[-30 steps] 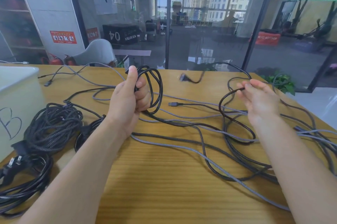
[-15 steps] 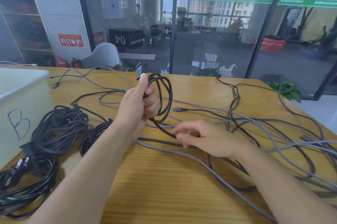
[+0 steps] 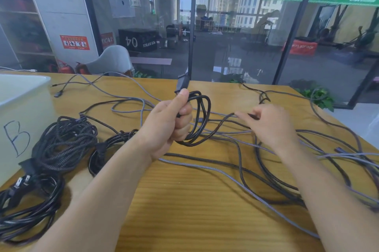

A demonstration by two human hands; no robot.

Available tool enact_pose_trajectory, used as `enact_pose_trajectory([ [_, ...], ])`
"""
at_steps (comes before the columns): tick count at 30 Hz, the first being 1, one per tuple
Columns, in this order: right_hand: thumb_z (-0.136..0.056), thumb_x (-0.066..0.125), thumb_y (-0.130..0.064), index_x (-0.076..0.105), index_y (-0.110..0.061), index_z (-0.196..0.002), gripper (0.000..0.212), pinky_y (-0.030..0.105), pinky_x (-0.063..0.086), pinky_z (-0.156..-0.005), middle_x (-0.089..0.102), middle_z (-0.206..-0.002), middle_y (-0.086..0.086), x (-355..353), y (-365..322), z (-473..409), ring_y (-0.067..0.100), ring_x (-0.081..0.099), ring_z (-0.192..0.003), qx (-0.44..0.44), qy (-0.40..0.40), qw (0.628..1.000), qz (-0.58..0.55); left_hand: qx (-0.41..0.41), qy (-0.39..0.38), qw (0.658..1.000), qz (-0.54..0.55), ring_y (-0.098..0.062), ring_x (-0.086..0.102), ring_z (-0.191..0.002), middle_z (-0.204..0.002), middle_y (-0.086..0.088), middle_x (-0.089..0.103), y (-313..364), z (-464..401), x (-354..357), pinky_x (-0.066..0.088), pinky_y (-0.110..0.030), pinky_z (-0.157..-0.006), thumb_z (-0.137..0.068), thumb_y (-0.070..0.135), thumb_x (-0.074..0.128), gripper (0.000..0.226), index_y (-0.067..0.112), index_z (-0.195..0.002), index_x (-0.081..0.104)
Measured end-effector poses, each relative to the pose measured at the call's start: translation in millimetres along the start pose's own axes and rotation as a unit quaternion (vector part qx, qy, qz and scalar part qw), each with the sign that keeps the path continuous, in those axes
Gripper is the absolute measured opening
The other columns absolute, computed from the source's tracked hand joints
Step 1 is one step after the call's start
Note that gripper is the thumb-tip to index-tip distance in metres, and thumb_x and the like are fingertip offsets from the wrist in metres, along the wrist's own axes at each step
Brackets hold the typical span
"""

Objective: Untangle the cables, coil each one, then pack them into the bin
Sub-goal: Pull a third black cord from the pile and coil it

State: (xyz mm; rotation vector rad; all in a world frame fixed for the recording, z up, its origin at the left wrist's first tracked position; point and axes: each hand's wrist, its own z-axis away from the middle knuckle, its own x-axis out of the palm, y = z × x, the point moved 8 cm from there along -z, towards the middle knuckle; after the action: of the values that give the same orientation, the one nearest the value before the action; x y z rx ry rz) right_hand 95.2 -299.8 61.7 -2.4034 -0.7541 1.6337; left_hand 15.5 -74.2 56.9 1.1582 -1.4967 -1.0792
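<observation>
On a wooden table (image 3: 194, 200) strewn with cables, the left hand (image 3: 170, 126) grips a black cable coil (image 3: 200, 118) while the right hand (image 3: 270, 124), back from the table, now pinches its trailing length, ready for another loop.

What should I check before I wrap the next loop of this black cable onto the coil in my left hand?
1. Coil held firm: ok. The left hand has its grip round the black coil, thumb on top below the plug.
2. Free run in hand: ok. The right hand pinches the black cable that leads from the coil.
3. Run free of tangles: not ok. Beyond the right hand it crosses grey cables.
4. Far end free: cannot tell.
5. Finished bundles out of the way: ok. The braided bundle lies left, beside the white bin.
</observation>
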Motion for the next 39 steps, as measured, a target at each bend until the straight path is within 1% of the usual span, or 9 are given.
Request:
enact_pose_trajectory([
  [2,-0.095,0.063,-0.057,0.043,-0.021,-0.056,0.057,0.028,0.026,-0.047,0.042,-0.047,-0.006,-16.9,-23.2,6.2,0.013,0.039,-0.045,-0.006,0.101,0.995,-0.005,0.0,-0.016,0.999,-0.037,-0.013,0.013,-0.048,-0.056,0.005,0.019,-5.0,0.9,10.3,0.013,-0.026,-0.047,-0.11,0.044,0.036,0.047,0.023,-0.068,0.035],
  [5,-0.099,0.064,-0.045,0.05,-0.024,-0.061,0.046,0.023,0.026,-0.048,0.045,-0.051,-0.006,-12.0,-33.5,10.8,0.01,0.041,-0.048,-0.02,0.124,0.983,-0.133,0.002,-0.032,0.995,-0.092,-0.015,0.015,-0.052,-0.059,0.004,0.023,-13.8,1.6,22.7,0.015,-0.026,-0.049,-0.11,0.044,0.038,0.046,0.021,-0.07,0.038],
  [12,-0.106,0.05,-0.018,0.077,-0.027,-0.116,0.031,0.033,0.054,-0.069,0.052,-0.079,-0.003,22.2,-44.5,15.5,0.013,0.059,-0.063,0.024,-0.054,0.919,-0.39,-0.003,-0.014,0.983,-0.18,-0.015,0.017,-0.054,-0.061,0.004,0.024,-30.6,-0.3,31.5,0.018,-0.025,-0.049,-0.109,0.046,0.04,0.045,0.019,-0.074,0.035],
  [17,-0.098,0.07,-0.014,0.075,-0.022,-0.115,0.019,0.031,0.062,-0.075,0.076,-0.09,-0.003,16.0,-56.4,23.7,0.012,0.073,-0.083,-0.015,-0.021,0.9,-0.434,0.022,0.039,0.982,-0.184,-0.013,0.02,-0.053,-0.06,0.007,0.025,-29.0,-3.3,22.3,0.021,-0.024,-0.049,-0.109,0.047,0.039,0.047,0.024,-0.068,0.032],
  [28,-0.102,0.053,0.01,0.056,-0.016,-0.134,0.041,0.033,0.059,-0.09,0.074,-0.129,-0.001,27.4,-87.4,39.0,0.02,0.07,-0.117,-0.095,-0.173,0.824,-0.531,0.048,0.109,0.98,-0.162,-0.01,0.025,-0.05,-0.054,0.012,0.031,-13.7,0.1,2.4,0.024,-0.024,-0.05,-0.11,0.038,0.047,0.047,0.025,-0.065,0.044],
  [30,-0.103,0.06,-0.005,0.056,-0.023,-0.132,0.034,0.032,0.056,-0.099,0.074,-0.126,-0.007,24.8,-83.7,39.0,0.015,0.07,-0.116,-0.112,-0.157,0.863,-0.468,0.047,0.123,0.98,-0.146,-0.011,0.024,-0.051,-0.054,0.012,0.03,-12.8,-0.5,-0.9,0.023,-0.025,-0.051,-0.11,0.036,0.046,0.044,0.021,-0.069,0.041],
  [33,-0.103,0.054,-0.048,0.067,-0.035,-0.116,0.022,0.03,0.044,-0.106,0.071,-0.106,-0.024,21.0,-81.2,39.8,-0.002,0.062,-0.107,-0.223,-0.094,0.964,-0.109,0.057,0.15,0.981,-0.113,-0.013,0.021,-0.052,-0.059,0.007,0.024,-9.5,-0.7,-12.2,0.021,-0.027,-0.052,-0.11,0.036,0.046,0.045,0.023,-0.069,0.034],
  [35,-0.105,0.041,-0.055,0.072,-0.035,-0.098,0.037,0.033,0.043,-0.099,0.068,-0.089,-0.023,27.3,-84.7,43.8,0.0,0.06,-0.093,-0.263,-0.12,0.957,-0.033,0.054,0.169,0.979,-0.103,-0.014,0.023,-0.053,-0.061,0.001,0.025,-9.4,-0.5,-20.2,0.022,-0.031,-0.054,-0.109,0.039,0.047,0.043,0.022,-0.071,0.036],
  [39,-0.11,0.044,-0.038,0.069,-0.032,-0.091,0.033,0.027,0.046,-0.072,0.064,-0.078,-0.022,29.0,-105.1,60.4,0.005,0.061,-0.08,-0.294,-0.157,0.935,-0.119,0.047,0.166,0.98,-0.096,-0.016,0.032,-0.055,-0.061,-0.003,0.037,-12.1,-2.4,-22.2,0.028,-0.032,-0.057,-0.11,0.039,0.044,0.041,0.013,-0.078,0.05],
])
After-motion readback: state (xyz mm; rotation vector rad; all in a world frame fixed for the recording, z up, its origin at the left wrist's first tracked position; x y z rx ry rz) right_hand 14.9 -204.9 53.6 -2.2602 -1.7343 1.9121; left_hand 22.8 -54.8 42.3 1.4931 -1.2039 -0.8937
